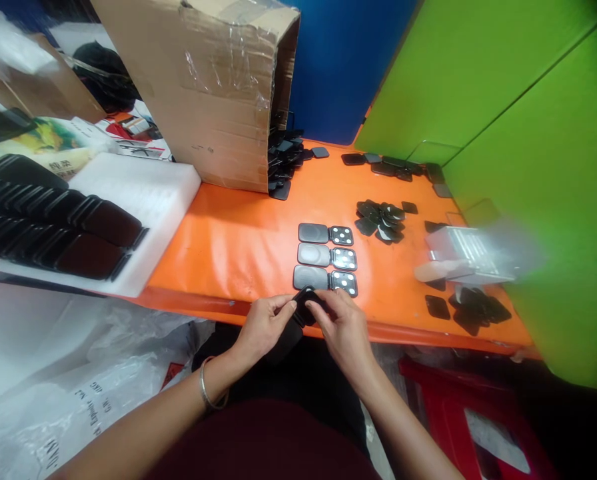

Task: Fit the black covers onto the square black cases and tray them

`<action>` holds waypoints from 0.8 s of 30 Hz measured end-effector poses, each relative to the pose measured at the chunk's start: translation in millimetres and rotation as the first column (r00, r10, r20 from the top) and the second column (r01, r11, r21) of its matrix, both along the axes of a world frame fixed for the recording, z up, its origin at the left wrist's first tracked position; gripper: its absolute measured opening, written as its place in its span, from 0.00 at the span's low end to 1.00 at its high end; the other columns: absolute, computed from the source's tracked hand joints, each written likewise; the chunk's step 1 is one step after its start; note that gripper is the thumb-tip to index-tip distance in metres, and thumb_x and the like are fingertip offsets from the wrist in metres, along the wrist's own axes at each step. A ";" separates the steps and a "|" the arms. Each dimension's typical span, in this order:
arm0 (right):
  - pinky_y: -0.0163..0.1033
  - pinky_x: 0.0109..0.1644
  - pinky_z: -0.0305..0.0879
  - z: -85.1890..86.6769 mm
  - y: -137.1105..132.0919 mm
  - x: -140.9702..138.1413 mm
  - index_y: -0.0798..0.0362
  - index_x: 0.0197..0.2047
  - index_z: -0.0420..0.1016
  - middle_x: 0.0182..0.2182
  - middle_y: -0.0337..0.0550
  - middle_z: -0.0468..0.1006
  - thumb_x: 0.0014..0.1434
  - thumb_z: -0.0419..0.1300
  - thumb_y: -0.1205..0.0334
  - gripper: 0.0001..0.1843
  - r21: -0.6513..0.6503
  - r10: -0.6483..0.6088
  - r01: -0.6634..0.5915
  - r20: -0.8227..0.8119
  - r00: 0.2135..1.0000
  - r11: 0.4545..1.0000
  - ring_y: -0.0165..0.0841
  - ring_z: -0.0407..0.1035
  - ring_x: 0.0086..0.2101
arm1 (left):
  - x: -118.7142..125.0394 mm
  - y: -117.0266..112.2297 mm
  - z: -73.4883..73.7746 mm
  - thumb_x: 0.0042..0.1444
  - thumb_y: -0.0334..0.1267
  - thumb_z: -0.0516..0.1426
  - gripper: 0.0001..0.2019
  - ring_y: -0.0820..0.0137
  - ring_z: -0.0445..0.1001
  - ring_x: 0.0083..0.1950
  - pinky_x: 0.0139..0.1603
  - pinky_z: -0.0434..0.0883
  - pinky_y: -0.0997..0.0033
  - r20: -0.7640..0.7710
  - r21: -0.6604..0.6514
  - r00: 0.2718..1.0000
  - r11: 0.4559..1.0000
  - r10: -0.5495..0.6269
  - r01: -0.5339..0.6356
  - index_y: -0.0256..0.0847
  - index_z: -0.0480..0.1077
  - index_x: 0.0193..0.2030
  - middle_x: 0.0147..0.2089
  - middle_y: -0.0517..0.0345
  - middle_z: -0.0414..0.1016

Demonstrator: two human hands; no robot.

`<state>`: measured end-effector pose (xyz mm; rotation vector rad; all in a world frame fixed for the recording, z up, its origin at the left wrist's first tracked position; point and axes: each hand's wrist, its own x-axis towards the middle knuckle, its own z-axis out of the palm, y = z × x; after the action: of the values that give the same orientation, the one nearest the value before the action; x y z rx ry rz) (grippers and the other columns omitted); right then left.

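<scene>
Both my hands hold a black hinged flat piece (303, 308) over the front edge of the orange table. My left hand (266, 327) pinches its left side, and my right hand (343, 327) presses the upper panel with the thumb. Just beyond it lie three opened hinged pieces (312, 254) in a column. Each has a plain dark panel on the left and a smaller square panel with white round dots on the right. A loose pile of small black square plates (380, 219) sits behind them to the right.
A tall cardboard box (218, 100) stands at the back, black plates spilling from its opening. White foam (173, 180) at left carries rows of black panels (98, 230). At right are a clear-wrapped box (468, 253) and more black plates (478, 310). Green partitions (538, 167) border the right.
</scene>
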<state>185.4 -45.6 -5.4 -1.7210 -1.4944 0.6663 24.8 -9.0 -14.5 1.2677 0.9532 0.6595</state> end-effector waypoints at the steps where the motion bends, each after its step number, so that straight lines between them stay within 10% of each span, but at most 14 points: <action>1: 0.42 0.35 0.64 0.3 -0.6 -0.8 0.50 0.43 0.75 0.33 0.45 0.73 0.60 0.58 0.55 0.12 -0.006 -0.011 0.011 0.012 1.000 1.000 0.37 0.67 0.31 | 0.1 0.1 0.3 0.62 0.44 0.53 0.17 0.62 0.75 0.43 0.46 0.69 0.70 0.007 -0.001 1.000 1.000 0.005 -0.005 0.36 0.77 0.48 0.41 0.54 0.79; 24: 0.42 0.41 0.62 -6.5 12.6 -9.8 0.50 0.39 0.68 0.35 0.43 0.68 0.56 0.61 0.60 0.08 0.129 -0.085 0.092 -0.060 0.995 0.987 0.37 0.63 0.37 | -6.4 2.5 7.0 0.62 0.44 0.54 0.17 0.65 0.74 0.39 0.41 0.68 0.72 0.016 -0.009 0.999 0.999 0.052 -0.052 0.35 0.76 0.48 0.37 0.55 0.78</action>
<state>175.6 -33.0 -11.9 -1.6460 -1.3847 0.5516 18.4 -6.5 -7.4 1.2315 0.9772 0.7039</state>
